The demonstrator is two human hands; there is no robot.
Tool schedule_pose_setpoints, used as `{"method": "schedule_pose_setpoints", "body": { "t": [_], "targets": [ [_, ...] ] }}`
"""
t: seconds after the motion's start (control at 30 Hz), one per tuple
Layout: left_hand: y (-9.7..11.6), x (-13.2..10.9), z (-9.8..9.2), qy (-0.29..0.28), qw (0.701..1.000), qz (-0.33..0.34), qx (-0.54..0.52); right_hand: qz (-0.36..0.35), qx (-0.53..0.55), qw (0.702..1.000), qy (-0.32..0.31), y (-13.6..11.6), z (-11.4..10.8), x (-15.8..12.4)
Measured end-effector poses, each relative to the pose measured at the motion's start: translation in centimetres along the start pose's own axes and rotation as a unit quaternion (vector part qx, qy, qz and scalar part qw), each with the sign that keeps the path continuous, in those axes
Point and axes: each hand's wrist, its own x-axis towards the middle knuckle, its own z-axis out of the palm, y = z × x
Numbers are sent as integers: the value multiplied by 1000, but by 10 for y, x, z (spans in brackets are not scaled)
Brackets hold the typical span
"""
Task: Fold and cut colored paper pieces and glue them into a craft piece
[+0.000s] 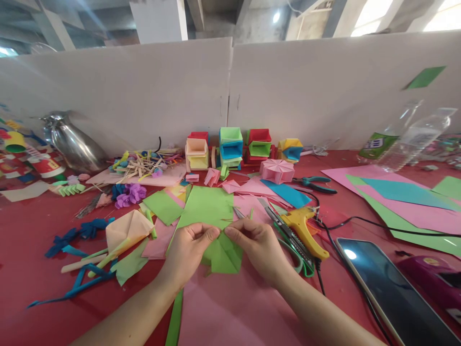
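Note:
My left hand and my right hand meet over the red table, both pinching a small folded green paper at its top edge. The fingers of each hand are closed on the paper. It hangs just above a large pink sheet. Behind it lies a bigger flat green sheet.
A yellow glue gun, a utility knife and green scissors lie right of my hands. A phone is at the right. Folded paper boxes, pliers, plastic bottles, a silver jug and paper scraps stand further back.

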Motion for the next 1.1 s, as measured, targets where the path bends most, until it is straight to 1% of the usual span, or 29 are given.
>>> {"method": "schedule_pose_setpoints", "body": {
  "t": [0.17, 0.23, 0.3, 0.4, 0.47, 0.57, 0.67, 0.77, 0.83, 0.9, 1.0, 1.1],
  "targets": [
    [1, -1, 1, -12, 1000, -7, -10, -10, -28, 1000, 3, -2, 1, 0],
    [1, -1, 1, -5, 1000, -8, -5, -13, -35, 999, -2, -2, -1, 0],
    [1, -1, 0, 7, 1000, 2, -10, -6, -39, 999, -27, -3, -4, 1],
    [3, 1, -2, 17, 999, 10, -34, 19, -48, 995, -80, -2, -10, 2],
    [5, 2, -4, 16, 999, 10, -47, 37, -51, 994, -94, -2, -13, 2],
    [8, 1, -6, -23, 995, 3, -97, 45, -46, 995, -73, -1, -15, 4],
    [9, 0, -7, -77, 985, -27, -149, 44, -4, 998, -33, -1, -16, 5],
    [7, 0, -4, -127, 977, -58, -164, 48, 40, 998, -7, -1, -15, 6],
    [5, 0, -3, -145, 975, -61, -158, 49, 42, 998, -2, -1, -15, 6],
    [3, 1, -1, -130, 980, -54, -142, 48, 31, 998, -5, -1, -14, 6],
    [2, 2, 0, -95, 987, -38, -128, 46, 2, 999, -28, -1, -13, 5],
    [0, 0, 1, -84, 988, -40, -124, 36, -31, 998, -45, -1, -13, 3]
  ]
}}
